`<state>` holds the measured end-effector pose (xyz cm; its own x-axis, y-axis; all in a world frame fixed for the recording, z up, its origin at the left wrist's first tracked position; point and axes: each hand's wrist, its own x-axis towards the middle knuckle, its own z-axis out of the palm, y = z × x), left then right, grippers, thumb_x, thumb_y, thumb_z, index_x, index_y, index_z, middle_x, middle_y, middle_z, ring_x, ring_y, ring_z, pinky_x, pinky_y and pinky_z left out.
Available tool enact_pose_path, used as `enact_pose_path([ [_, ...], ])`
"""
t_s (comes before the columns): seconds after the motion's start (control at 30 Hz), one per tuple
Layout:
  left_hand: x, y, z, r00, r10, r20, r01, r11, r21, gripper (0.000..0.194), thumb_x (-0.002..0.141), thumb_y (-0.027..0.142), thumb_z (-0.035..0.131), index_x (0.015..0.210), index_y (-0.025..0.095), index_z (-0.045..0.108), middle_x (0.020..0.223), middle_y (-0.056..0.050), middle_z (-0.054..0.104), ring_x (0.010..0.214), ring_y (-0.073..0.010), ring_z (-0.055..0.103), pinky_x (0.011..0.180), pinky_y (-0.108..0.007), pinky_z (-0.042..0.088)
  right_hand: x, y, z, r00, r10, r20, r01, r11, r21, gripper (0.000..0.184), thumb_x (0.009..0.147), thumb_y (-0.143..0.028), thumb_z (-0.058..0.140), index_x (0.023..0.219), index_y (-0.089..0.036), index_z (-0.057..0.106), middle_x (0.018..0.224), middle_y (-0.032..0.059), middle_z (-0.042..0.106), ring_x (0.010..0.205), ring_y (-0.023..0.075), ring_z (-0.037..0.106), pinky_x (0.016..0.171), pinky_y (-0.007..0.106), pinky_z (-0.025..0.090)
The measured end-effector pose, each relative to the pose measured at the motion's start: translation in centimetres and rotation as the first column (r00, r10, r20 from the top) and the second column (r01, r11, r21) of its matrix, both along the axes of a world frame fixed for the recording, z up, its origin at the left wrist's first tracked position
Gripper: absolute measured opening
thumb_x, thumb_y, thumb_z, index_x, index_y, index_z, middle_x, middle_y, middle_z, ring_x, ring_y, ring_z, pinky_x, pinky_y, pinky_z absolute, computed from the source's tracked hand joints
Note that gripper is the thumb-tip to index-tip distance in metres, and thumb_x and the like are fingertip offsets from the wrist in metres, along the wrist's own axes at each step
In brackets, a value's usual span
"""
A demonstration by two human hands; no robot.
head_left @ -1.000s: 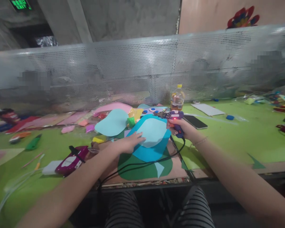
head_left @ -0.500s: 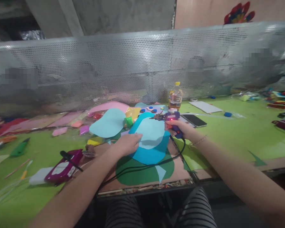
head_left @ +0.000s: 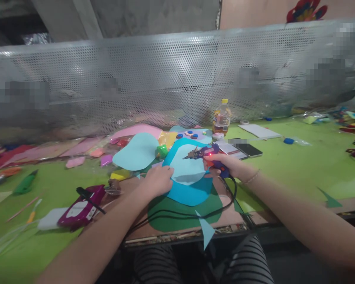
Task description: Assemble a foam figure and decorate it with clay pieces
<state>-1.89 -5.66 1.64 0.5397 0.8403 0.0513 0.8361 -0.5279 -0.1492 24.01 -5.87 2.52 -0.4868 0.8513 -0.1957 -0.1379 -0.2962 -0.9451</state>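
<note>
Your right hand [head_left: 218,163] grips the glue gun [head_left: 205,152], its nozzle over the pale sheet [head_left: 187,167]. Your left hand [head_left: 159,179], fingers curled, rests on the left edge of the blue sheet [head_left: 192,193], beneath the pale one.

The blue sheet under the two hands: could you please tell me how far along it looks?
Already laid on the blue sheet is the pale-blue piece. In hand, the right hand holds the glue gun over that piece; the left hand is at the sheet's left edge. Possibly left: securing these layers, whose bond cannot be seen. An aqua cutout lies apart.
</note>
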Motion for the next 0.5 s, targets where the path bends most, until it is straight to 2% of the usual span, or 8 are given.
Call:
enact_pose_path([
  [0.17, -1.3, 1.7, 0.0, 0.992, -0.085, 0.093, 0.093, 0.992, -0.088, 0.036, 0.073, 0.025, 0.047, 0.107, 0.024, 0.059, 0.109, -0.007, 0.059, 0.103, -0.0256, 0.051, 0.088, -0.036, 0.041, -1.2, 0.0, -0.6, 0.998, -0.044, -0.038, 0.046, 0.997, 0.061, 0.025, 0.075, -0.036, 0.064, 0.065, -0.014, 0.062, 0.04, -0.0032, 0.049, 0.037, 0.0064, 0.041, 0.07, 0.033, 0.052],
  [0.3, -1.8, 2.3, -0.1, 0.973, -0.171, 0.154, 0.188, 0.977, -0.104, 0.041, 0.074, 0.04, 0.052, 0.111, 0.022, 0.056, 0.111, -0.008, 0.055, 0.101, -0.024, 0.052, 0.087, -0.032, 0.041, -1.4, -0.1, -0.6, 0.99, -0.092, -0.104, 0.1, 0.993, 0.071, 0.023, 0.073, -0.035, 0.065, 0.065, -0.014, 0.061, 0.045, -0.003, 0.052, 0.038, 0.0057, 0.041, 0.076, 0.036, 0.051],
  [0.4, -1.7, 2.5, -0.5, 0.962, -0.184, 0.201, 0.205, 0.975, -0.089, 0.045, 0.075, 0.051, 0.052, 0.109, 0.021, 0.056, 0.108, -0.007, 0.054, 0.095, -0.0222, 0.054, 0.083, -0.031, 0.042, -1.3, -0.1, -0.6, 0.982, -0.118, -0.151, 0.132, 0.988, 0.086, 0.023, 0.074, -0.035, 0.065, 0.065, -0.014, 0.06, 0.046, -0.0034, 0.051, 0.039, 0.0058, 0.04, 0.077, 0.037, 0.05],
  [0.5, -1.4, 2.8, -0.9, 0.959, -0.186, 0.216, 0.198, 0.98, -0.036, 0.034, 0.081, 0.046, 0.047, 0.1, 0.02, 0.06, 0.1, -0.007, 0.058, 0.091, -0.0213, 0.056, 0.08, -0.03, 0.042, -1.3, 0.0, -0.6, 0.974, -0.128, -0.189, 0.154, 0.98, 0.128, 0.023, 0.076, -0.035, 0.063, 0.066, -0.015, 0.059, 0.049, -0.0033, 0.052, 0.041, 0.0054, 0.039, 0.075, 0.034, 0.049],
])
